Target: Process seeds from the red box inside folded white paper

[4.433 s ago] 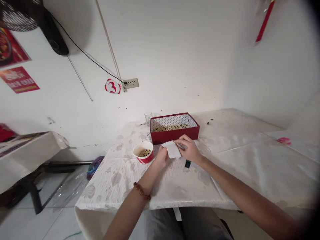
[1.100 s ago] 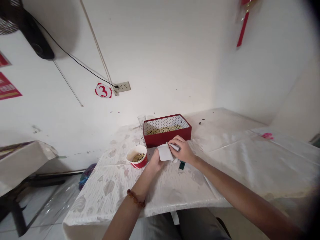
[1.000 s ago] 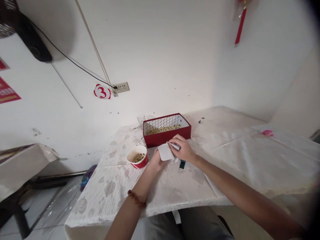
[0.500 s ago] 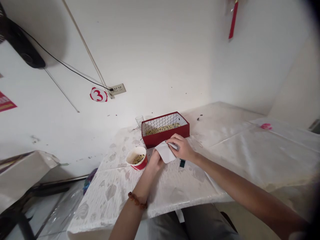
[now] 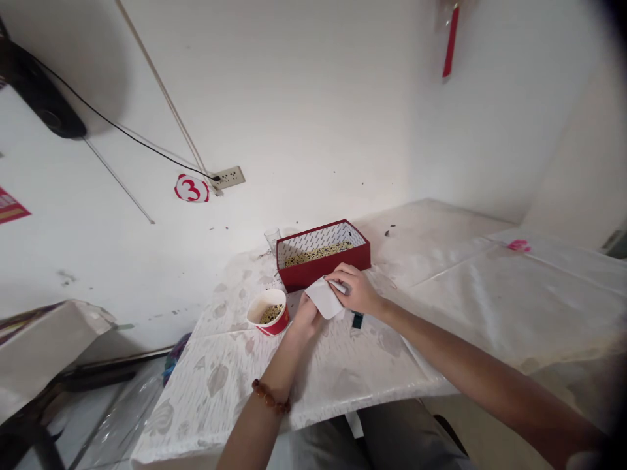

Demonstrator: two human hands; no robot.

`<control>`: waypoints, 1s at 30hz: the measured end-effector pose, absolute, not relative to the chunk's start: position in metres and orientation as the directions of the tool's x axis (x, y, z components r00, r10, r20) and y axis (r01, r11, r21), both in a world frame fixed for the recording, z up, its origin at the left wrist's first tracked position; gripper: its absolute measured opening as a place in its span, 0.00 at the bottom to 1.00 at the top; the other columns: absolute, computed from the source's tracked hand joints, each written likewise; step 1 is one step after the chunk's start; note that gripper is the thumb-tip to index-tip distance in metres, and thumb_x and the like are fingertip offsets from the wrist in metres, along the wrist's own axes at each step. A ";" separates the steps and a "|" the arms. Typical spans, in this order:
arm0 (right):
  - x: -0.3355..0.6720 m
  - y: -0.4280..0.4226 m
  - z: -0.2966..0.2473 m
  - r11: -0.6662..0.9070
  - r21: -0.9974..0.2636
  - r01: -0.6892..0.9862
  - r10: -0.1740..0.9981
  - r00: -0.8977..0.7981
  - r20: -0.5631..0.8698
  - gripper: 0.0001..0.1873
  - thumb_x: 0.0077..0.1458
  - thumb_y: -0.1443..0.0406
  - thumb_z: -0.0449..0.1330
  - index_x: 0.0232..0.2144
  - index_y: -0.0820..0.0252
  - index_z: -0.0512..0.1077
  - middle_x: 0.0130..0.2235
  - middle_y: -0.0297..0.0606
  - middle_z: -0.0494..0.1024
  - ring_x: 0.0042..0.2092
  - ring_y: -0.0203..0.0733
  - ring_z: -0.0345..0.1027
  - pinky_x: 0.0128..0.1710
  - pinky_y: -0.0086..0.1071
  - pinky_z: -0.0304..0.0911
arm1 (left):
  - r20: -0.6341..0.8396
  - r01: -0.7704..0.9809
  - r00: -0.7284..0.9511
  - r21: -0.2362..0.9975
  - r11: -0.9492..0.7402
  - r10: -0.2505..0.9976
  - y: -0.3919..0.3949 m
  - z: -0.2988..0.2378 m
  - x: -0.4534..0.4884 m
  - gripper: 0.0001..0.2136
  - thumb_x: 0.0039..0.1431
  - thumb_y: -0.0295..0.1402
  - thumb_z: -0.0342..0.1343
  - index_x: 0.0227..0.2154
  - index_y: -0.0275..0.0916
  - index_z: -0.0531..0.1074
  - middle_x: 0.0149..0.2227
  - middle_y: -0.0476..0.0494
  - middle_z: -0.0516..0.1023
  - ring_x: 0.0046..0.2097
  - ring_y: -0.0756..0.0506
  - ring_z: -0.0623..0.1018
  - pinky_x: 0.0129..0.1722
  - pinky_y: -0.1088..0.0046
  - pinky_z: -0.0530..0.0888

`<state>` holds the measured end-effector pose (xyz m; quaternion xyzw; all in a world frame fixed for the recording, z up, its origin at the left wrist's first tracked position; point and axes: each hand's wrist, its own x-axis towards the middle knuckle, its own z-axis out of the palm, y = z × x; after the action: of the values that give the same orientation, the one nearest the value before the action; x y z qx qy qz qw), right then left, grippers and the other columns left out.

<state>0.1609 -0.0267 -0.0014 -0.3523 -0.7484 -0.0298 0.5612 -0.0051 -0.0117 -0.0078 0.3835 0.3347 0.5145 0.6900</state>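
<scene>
Between my two hands is a piece of white paper (image 5: pixel 323 300), folded or curled at its right edge. My left hand (image 5: pixel 307 314) grips its left side from below, the fingers partly hidden under it. With fingers pinched, my right hand (image 5: pixel 356 289) holds the curled right edge. Just behind the hands stands a dark red box (image 5: pixel 323 271) with a patterned white lining, holding loose yellowish and dark grains (image 5: pixel 318 253). Left of my left hand, a red and white paper bowl (image 5: pixel 274 324) contains similar grains. A small dark green object (image 5: pixel 357 320) lies below my right hand.
A clear glass (image 5: pixel 272 240) stands behind the box's left corner. The table (image 5: pixel 382 372) wears a pale patterned cloth and meets the wall at the back. A socket (image 5: pixel 230 177) with a black cable is on the wall. Dark bits (image 5: pixel 390 230) lie right of the box.
The view has shifted very slightly. Both hands keep hold of the paper in nearly the same place, and the box and bowl stay put.
</scene>
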 end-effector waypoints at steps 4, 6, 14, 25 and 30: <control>0.161 -0.027 -0.002 0.751 -0.348 0.562 0.494 -0.128 0.860 0.09 0.65 0.69 0.61 0.45 0.52 0.77 0.41 0.40 0.77 0.40 0.45 0.72 0.41 0.41 0.70 | -0.051 -0.436 0.220 0.888 0.145 0.974 -0.016 -0.003 -0.004 0.21 0.32 0.27 0.77 0.32 0.39 0.76 0.30 0.48 0.79 0.34 0.45 0.76 0.37 0.69 0.71; 0.162 -0.026 -0.003 0.749 -0.354 0.560 0.501 -0.128 0.856 0.10 0.64 0.69 0.61 0.45 0.53 0.77 0.40 0.39 0.77 0.38 0.43 0.71 0.40 0.40 0.69 | -0.054 -0.424 0.187 0.896 0.130 0.981 -0.017 -0.002 -0.004 0.22 0.31 0.25 0.77 0.32 0.38 0.76 0.30 0.48 0.80 0.34 0.46 0.76 0.36 0.69 0.71; 0.161 -0.026 -0.003 0.752 -0.365 0.550 0.499 -0.112 0.859 0.10 0.64 0.69 0.62 0.46 0.52 0.78 0.41 0.40 0.77 0.41 0.45 0.72 0.40 0.40 0.70 | -0.033 -0.355 0.122 0.932 0.075 0.992 -0.014 -0.006 -0.005 0.18 0.36 0.22 0.74 0.33 0.38 0.78 0.34 0.46 0.81 0.38 0.44 0.78 0.40 0.68 0.73; 0.162 -0.030 0.002 0.728 -0.337 0.598 0.484 -0.099 0.870 0.08 0.63 0.68 0.62 0.42 0.51 0.77 0.41 0.41 0.73 0.43 0.47 0.72 0.43 0.43 0.73 | -0.157 -0.384 0.080 0.907 0.176 0.984 -0.013 -0.007 -0.009 0.19 0.42 0.26 0.73 0.37 0.43 0.73 0.36 0.48 0.79 0.39 0.44 0.79 0.38 0.71 0.73; 0.162 -0.029 0.002 0.725 -0.335 0.602 0.485 -0.101 0.869 0.07 0.63 0.68 0.62 0.42 0.52 0.77 0.41 0.41 0.72 0.43 0.47 0.71 0.42 0.43 0.73 | -0.142 -0.411 0.088 0.896 0.166 0.986 -0.007 -0.016 -0.009 0.16 0.45 0.27 0.71 0.37 0.41 0.74 0.36 0.47 0.79 0.38 0.46 0.77 0.37 0.71 0.72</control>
<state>0.1618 -0.0289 0.0018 -0.3672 -0.7400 -0.0521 0.5612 -0.0092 -0.0068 -0.0157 0.3543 0.4056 0.5401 0.6467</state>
